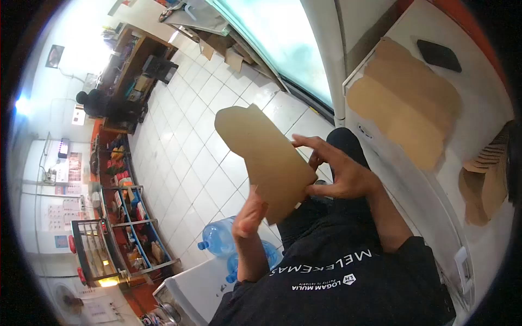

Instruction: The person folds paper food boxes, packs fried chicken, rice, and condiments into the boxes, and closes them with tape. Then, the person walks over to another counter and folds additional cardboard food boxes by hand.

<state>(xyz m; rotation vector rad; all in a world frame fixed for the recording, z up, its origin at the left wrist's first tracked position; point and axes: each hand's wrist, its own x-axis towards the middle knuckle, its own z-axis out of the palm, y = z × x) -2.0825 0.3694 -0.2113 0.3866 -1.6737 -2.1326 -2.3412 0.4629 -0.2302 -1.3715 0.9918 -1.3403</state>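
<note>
A brown cut-out cardboard piece (pixel 266 157) is held up in front of my dark shirt, with one rounded, notched end pointing away from me. My left hand (pixel 251 213) is closed on its lower left edge, with most of the fingers hidden behind the board. On the opposite side, my right hand (pixel 345 171) curls around the right corner. Its thumb touches that corner, while the index finger extends above the edge.
To the right, a white surface (pixel 380 130) bears a flat cardboard sheet (pixel 408 103), a dark flat rectangular object (pixel 439 55) and stacked cardboard pieces (pixel 486 174). Blue water jugs (pixel 220 237) are at lower left. A glass-fronted case (pixel 283 38), shelves (pixel 128 223) and a dark-clothed person (pixel 109 107) appear beyond.
</note>
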